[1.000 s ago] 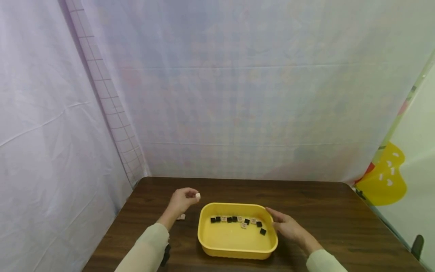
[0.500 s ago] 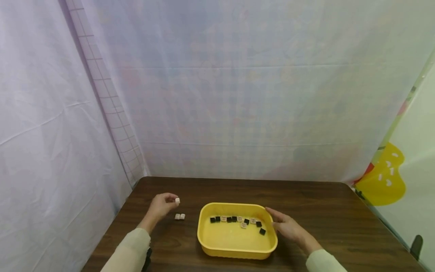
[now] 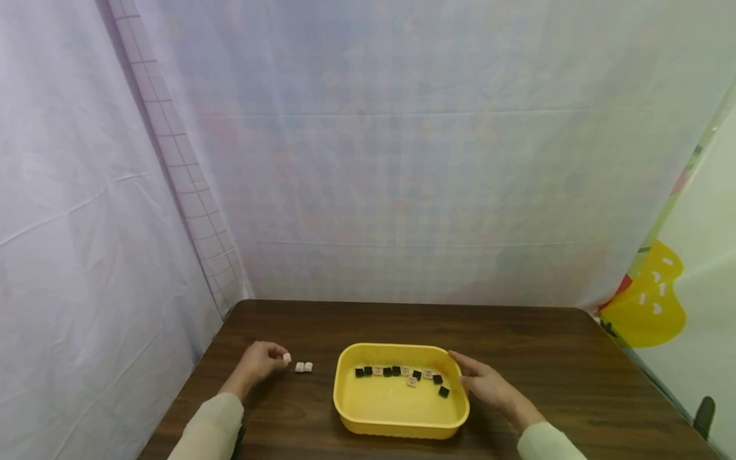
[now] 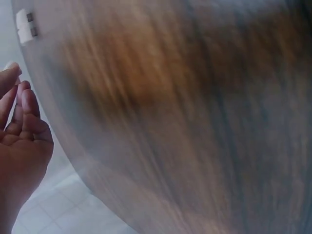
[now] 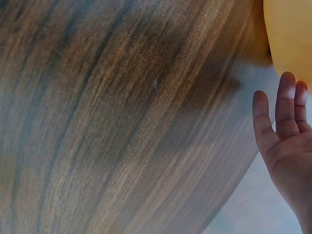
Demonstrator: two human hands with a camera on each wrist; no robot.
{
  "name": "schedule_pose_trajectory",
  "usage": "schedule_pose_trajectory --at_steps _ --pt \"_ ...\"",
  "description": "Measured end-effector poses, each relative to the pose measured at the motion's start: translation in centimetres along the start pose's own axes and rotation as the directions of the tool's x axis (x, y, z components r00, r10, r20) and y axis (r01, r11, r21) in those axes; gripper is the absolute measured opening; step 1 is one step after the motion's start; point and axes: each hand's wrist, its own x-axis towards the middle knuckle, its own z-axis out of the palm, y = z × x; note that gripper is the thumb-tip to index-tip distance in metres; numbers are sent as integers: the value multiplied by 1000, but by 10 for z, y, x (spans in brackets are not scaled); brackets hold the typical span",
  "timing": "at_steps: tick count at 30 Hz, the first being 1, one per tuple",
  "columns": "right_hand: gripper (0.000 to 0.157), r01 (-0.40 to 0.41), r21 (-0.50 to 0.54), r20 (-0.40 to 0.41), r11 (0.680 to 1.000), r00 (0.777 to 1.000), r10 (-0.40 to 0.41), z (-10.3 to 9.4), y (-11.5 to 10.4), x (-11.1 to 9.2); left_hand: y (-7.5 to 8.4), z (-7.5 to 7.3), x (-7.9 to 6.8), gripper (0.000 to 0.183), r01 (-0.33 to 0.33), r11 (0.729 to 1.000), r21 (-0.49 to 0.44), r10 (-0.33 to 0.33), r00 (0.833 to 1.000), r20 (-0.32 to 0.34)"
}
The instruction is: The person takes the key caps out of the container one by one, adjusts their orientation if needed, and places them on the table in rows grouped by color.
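Note:
Between thumb and fingertips, my left hand [image 3: 257, 366] pinches a small white keycap-like block [image 3: 287, 358] low over the table's left part. Just right of it, two more white blocks [image 3: 304, 367] sit side by side on the wood; the left wrist view shows this white pair [image 4: 26, 27] with dark square spots on one side. A yellow tray [image 3: 399, 429] stands in the middle. My right hand [image 3: 489, 386] rests against the tray's right rim, its fingers [image 5: 285, 100] straight in the right wrist view.
Along the tray's far side lie several black square pieces [image 3: 388, 372] and several pale pieces with reddish marks [image 3: 412, 381]. The dark wooden table [image 3: 546, 358] ends at a white curtain [image 3: 402, 268] behind and another curtain [image 3: 115, 287] on the left.
My left hand has carried the white block leftward and down toward the table, uncovering the white pair. The right hand and the tray stay in place.

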Motion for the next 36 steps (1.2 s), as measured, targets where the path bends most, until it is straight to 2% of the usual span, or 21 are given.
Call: schedule_pose_trajectory --at_steps 5,11,19,29,36 --pt "61 0 9 3 1000 1000 0 1 0 0 -6 4 -1 10 -70 995 67 70 997 10" --pt "60 2 4 -4 1000 1000 -2 1 1 0 -6 10 -2 11 -118 991 62 118 993 12" --pt "60 6 13 -7 1000 1000 -6 1 2 0 -4 16 0 15 -104 993 63 104 995 13" --pt "61 7 34 4 999 1000 -7 1 1 -1 -3 17 1 19 -125 991 50 124 992 27" --pt "61 -1 38 3 999 1000 1 1 0 -2 -2 18 0 20 -94 995 39 94 995 25"
